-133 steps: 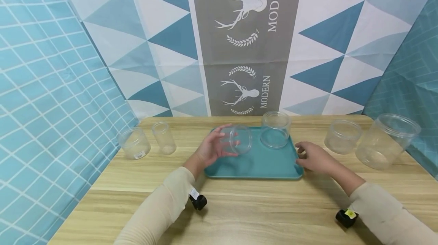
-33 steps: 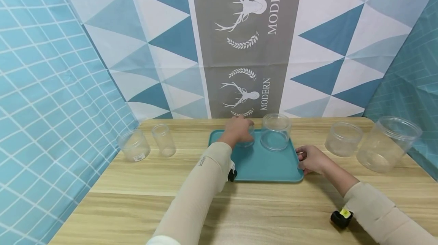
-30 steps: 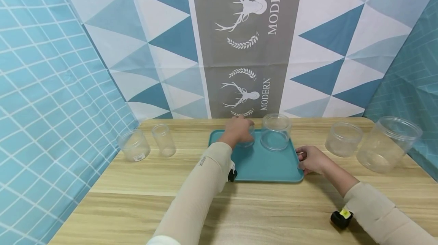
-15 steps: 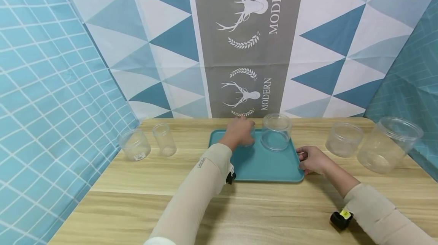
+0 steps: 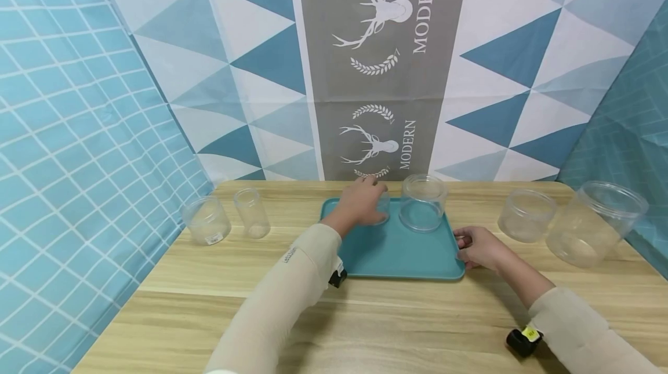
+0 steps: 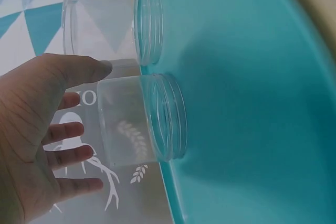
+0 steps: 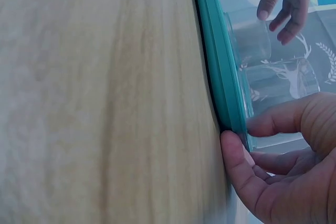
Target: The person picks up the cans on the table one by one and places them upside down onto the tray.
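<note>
small clear jar: on teal tray, seemingly at release; left hand beside it, fingers wide; right hand pinching tray rim; next, likely: left withdrawal.

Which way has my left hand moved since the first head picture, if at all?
Yes: right and toward the backdrop. In the head view, your left hand is now beneath the lower deer print.

MODERN (twice) | grey wall panel | sleeve print, jar label: illegible
</note>
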`<state>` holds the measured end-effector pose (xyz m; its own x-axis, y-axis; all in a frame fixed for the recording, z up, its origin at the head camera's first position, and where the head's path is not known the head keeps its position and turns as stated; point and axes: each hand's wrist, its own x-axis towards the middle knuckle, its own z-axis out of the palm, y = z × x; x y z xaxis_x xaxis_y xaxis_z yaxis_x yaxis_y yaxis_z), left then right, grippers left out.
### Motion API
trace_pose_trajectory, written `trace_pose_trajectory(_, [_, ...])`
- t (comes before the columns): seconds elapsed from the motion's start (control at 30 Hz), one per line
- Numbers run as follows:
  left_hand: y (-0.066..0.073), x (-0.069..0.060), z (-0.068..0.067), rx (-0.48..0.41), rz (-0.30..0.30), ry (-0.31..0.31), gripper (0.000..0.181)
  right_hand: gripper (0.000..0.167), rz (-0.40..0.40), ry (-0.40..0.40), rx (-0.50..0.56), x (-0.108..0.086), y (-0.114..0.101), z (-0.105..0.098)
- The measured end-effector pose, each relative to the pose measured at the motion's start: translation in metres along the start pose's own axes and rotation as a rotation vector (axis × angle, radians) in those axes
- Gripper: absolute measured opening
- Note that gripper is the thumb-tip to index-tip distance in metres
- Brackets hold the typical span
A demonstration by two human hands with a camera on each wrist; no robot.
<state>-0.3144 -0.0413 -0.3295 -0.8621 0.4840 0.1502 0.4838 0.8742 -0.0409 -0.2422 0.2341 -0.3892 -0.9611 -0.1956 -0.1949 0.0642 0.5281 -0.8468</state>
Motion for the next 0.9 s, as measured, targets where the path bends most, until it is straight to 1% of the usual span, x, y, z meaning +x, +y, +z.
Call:
trace_pose_trajectory(0.13, [-0.001, -0.008, -0.005, 0.007, 0.024, 0.006, 0.058, 0.063, -0.009, 0.006, 0.002, -0.001, 0.002, 0.001])
trace_pose_trajectory(0.33, [-0.005, -0.020, -0.016, 0.006, 0.050, 0.021, 0.055, 0.064, -0.023, 0.007, 0.008, -0.002, 0.004, 0.001])
trace_pose_trajectory(0.43, [-0.008, -0.026, -0.020, 0.008, 0.068, 0.040, 0.052, 0.063, -0.028, 0.009, 0.004, -0.003, 0.004, 0.001])
trace_pose_trajectory(0.5, [-0.010, -0.031, -0.023, 0.008, 0.080, 0.057, 0.050, 0.062, -0.037, 0.019, -0.021, -0.004, 0.003, 0.001])
trace_pose_trajectory(0.6, [-0.014, -0.038, -0.027, -0.003, 0.098, 0.081, 0.046, 0.061, -0.061, 0.044, -0.096, -0.006, 0.001, 0.003])
trace_pose_trajectory(0.67, [-0.017, -0.044, -0.029, -0.018, 0.109, 0.092, 0.044, 0.061, -0.081, 0.068, -0.168, -0.009, -0.001, 0.005])
trace_pose_trajectory(0.83, [-0.026, -0.057, -0.029, -0.041, 0.135, 0.118, 0.040, 0.062, -0.170, 0.148, -0.396, -0.015, -0.010, 0.007])
trace_pose_trajectory(0.9, [-0.029, -0.062, -0.028, -0.041, 0.137, 0.120, 0.040, 0.060, -0.208, 0.184, -0.469, -0.018, -0.013, 0.008])
